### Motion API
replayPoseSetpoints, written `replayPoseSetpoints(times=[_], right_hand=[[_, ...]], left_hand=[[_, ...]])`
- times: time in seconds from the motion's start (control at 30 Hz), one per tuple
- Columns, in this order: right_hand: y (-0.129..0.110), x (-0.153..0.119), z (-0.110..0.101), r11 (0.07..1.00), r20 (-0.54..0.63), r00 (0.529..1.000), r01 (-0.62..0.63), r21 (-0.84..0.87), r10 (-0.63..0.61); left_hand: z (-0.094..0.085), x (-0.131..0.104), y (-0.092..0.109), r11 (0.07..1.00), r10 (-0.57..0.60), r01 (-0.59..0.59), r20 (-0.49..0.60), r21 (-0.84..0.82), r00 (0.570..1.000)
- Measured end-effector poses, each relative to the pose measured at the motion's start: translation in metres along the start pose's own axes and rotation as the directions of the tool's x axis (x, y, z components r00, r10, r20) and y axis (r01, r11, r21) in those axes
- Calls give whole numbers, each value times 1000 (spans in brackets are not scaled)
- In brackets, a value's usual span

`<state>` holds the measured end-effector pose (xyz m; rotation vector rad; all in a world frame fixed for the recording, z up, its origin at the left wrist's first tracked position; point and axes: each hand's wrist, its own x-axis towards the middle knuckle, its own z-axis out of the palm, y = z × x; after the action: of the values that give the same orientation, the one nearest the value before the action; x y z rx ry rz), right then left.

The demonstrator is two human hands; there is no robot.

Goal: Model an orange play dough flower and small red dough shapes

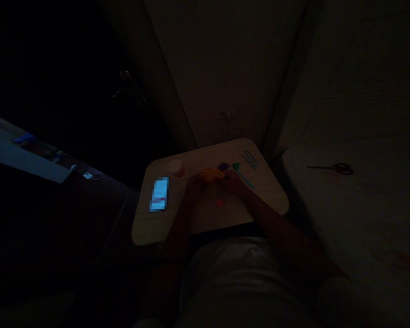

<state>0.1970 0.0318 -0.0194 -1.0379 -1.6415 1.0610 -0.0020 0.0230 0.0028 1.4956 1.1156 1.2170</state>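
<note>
The scene is very dark. An orange piece [212, 175], soft-looking and perhaps modelling clay, is between my two hands above the small wooden table [205, 218]. My left hand [193, 187] closes on its left end, and my right hand [231, 182] grips the right end. Just beyond my right hand lie a dark purple lump [223, 166] and a green lump [236, 166]. A pale teal stick-like tool [246, 180] runs down from the green lump. Nearer to me rests a small red round piece [219, 202]. Finger details are hard to make out.
A lit phone [159, 194] lies at the table's left, below a pale tub [175, 167]. Several thin teal sticks [249, 158] are at the far right corner. Scissors [338, 168] lie on a pale surface to the right. A plugged-in socket [226, 112] is on the wall.
</note>
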Motion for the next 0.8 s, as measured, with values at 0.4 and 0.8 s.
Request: replayPoseSetpoints(times=[0.4,0.8], right_hand=[[3,3,-1,994,-42,999,33,105,-28],[4,0,-4,985,27,997,-70,159,66]], left_hand=[[-1,-6,2,986,-81,69,69,151,994],[-2,-3,-4,992,-51,39,100,120,994]])
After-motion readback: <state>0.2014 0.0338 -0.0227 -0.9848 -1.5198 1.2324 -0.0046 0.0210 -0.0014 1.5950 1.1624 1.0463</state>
